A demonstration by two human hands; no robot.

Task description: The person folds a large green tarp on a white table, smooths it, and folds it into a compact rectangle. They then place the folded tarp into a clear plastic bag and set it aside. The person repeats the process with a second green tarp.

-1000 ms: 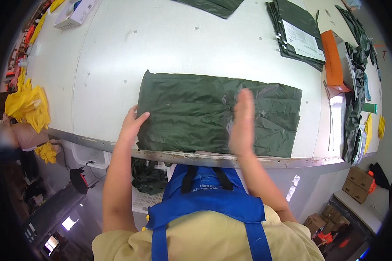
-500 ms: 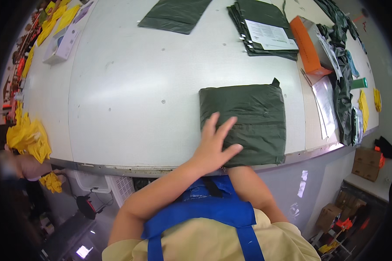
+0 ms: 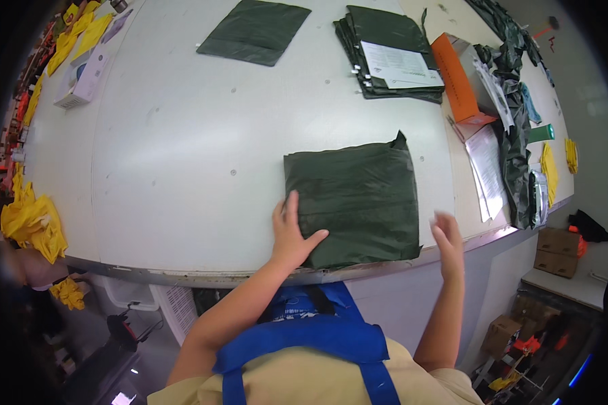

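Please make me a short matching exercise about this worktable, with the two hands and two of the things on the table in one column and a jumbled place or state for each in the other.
1. Left hand
2. Right hand
3. Stack of dark green folded pieces
4. Orange-sided box

A. Standing just to the right of the stack
B. Touching the left edge of the folded dark green fabric
C. Apart from that fabric, off its lower right corner
D. Partly covered by a printed white sheet

Pairs: 1-B; 2-C; 3-D; 4-A
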